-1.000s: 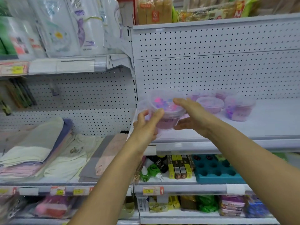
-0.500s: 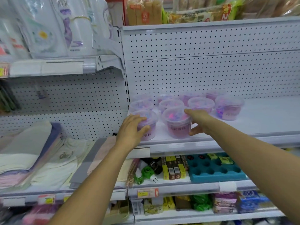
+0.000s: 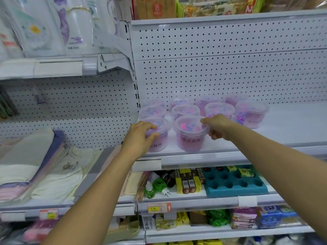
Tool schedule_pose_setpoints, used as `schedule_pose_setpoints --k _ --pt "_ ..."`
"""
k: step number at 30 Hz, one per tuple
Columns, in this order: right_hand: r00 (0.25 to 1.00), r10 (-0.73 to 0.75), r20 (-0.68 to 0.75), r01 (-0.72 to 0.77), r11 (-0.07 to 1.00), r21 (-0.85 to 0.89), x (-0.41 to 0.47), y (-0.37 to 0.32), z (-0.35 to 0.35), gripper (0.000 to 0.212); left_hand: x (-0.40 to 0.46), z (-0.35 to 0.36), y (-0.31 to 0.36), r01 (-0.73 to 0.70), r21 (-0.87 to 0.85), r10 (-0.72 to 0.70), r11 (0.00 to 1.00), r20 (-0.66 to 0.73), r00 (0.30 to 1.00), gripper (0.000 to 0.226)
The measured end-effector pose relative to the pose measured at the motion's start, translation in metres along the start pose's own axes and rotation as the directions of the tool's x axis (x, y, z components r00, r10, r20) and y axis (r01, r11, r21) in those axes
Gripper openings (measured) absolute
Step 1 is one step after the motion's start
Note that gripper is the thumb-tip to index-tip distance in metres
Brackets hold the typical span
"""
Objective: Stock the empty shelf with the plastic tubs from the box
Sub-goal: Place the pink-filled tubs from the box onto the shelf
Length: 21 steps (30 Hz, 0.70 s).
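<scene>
Right now your left hand (image 3: 141, 134) wraps the front-left tub (image 3: 157, 137), fingers curled over its lid and side, while your right hand (image 3: 216, 127) pinches the rim of the front-right tub (image 3: 190, 134) beside it. Both tubs stand at the front lip of the shelf (image 3: 292, 124), ahead of the other tubs (image 3: 219, 108). Pull back carelessly and a finger could drag a tub off that lip. Shove too hard and you knock the rows behind askew.
</scene>
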State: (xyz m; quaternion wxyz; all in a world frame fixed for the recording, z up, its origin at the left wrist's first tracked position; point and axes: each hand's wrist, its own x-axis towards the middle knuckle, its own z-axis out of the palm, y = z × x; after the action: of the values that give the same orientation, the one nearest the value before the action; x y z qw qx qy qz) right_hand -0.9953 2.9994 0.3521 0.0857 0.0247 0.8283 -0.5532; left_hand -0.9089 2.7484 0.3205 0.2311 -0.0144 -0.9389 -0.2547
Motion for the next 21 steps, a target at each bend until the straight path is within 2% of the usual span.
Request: schedule_pose_setpoints --k 6,11,15,17,19,21 --pt "1.0 0.02 -0.022 -0.02 1.0 0.005 0.011 0.002 -0.006 0.016 -0.001 -0.001 0.003 0.02 -0.015 -0.02 1.0 -0.006 1.0 0.029" --pt "0.997 -0.005 -0.08 0.007 1.0 0.026 0.023 0.005 0.003 0.026 -0.003 -0.002 0.006 0.021 -0.002 -0.021 1.0 0.0 1.0 0.029" --pt "0.997 -0.043 -0.059 0.039 0.997 -0.067 0.016 0.01 0.0 0.041 -0.003 -0.002 0.01 0.024 0.057 -0.025 0.998 0.022 0.999 0.029" --pt "0.995 -0.088 -0.037 0.081 0.986 -0.144 0.005 0.011 -0.006 0.043 -0.001 -0.001 0.013 0.03 0.146 -0.034 0.989 0.027 0.999 0.03" --pt "0.98 -0.193 -0.056 0.173 0.951 -0.255 -0.006 0.015 -0.016 0.048 0.0 0.001 0.021 0.021 0.264 -0.018 0.964 -0.012 1.0 0.032" --pt "0.941 -0.319 -0.111 0.259 0.892 -0.37 -0.021 0.024 -0.032 0.054 -0.002 0.005 0.037 -0.005 0.287 0.031 0.958 -0.087 0.996 0.037"
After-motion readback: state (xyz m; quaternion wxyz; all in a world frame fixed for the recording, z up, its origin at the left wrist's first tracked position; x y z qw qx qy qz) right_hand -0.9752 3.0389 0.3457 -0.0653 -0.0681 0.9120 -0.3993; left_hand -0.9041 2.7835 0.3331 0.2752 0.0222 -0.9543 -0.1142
